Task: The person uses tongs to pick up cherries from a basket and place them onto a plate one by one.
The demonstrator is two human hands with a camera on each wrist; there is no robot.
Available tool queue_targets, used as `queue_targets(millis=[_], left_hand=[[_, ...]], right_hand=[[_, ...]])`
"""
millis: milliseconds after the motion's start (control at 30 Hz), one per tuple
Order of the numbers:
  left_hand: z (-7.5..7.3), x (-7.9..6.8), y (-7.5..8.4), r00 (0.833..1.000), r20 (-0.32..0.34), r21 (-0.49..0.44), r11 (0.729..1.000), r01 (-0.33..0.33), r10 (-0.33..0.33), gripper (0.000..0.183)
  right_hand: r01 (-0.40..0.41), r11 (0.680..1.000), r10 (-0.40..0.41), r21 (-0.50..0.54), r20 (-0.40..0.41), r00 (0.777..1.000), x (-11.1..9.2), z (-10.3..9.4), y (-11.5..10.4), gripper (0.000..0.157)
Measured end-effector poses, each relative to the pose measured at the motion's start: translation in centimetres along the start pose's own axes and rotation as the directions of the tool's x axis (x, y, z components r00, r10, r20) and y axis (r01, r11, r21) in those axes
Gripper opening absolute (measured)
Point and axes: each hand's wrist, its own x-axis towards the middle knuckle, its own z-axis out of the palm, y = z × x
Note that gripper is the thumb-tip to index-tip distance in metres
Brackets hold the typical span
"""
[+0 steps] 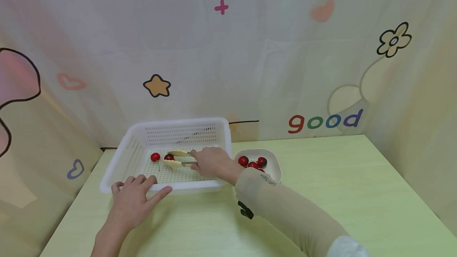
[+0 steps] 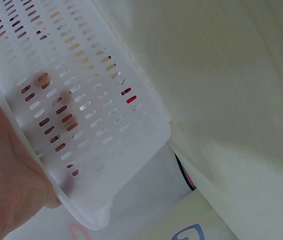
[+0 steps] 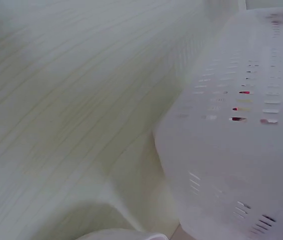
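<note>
My right hand [image 1: 214,163] reaches over a white perforated basket [image 1: 200,186] and holds a pair of tongs [image 1: 173,163] with cream-coloured tips. Between those tips lies a dark red cherry [image 1: 169,157]; whether they squeeze it cannot be told. A brighter cherry [image 1: 155,157] with a stem sits just left of it on the basket floor. At the basket's front left, my left hand [image 1: 130,201] grips the rim, fingers hooked over it and thumb outside. Through slots in the wall [image 2: 96,135], the left wrist view shows parts of those fingers.
A small white bowl [image 1: 275,169] with several cherries [image 1: 243,160] stands right of the basket, partly behind my right forearm. The pale green table [image 1: 342,177] extends to the right. A printed curtain [image 1: 250,70] hangs behind it.
</note>
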Motion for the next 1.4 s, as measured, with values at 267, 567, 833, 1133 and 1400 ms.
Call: queue_targets(millis=[267,567,833,1133,1400], left_hand=[[0.1,0.1,0.0,1.0,-0.006,0.003,1.0,-0.004,0.004,0.052],[0.2,0.1,0.0,1.0,-0.013,0.007,1.0,-0.005,0.005,0.051],[0.1,0.1,0.1,1.0,-0.014,0.011,1.0,-0.007,0.007,0.053],[0.2,0.1,0.0,1.0,-0.003,0.01,1.0,-0.004,0.004,0.054],[0.0,0.0,0.1,1.0,0.009,0.006,1.0,0.0,0.0,0.054]], right_hand=[[-0.032,0.999,0.032,-0.008,0.007,0.999,-0.1,0.0,0.0,0.053],[-0.03,1.0,0.03,0.009,-0.015,0.999,-0.3,-0.1,0.0,0.051],[-0.024,0.999,0.025,0.025,-0.039,0.999,-0.6,-0.6,0.0,0.052],[-0.018,1.0,0.017,-0.024,-0.048,0.999,-1.1,-1.4,0.3,0.053],[0.003,0.999,-0.006,-0.048,-0.055,0.998,-1.9,-2.6,0.4,0.053]])
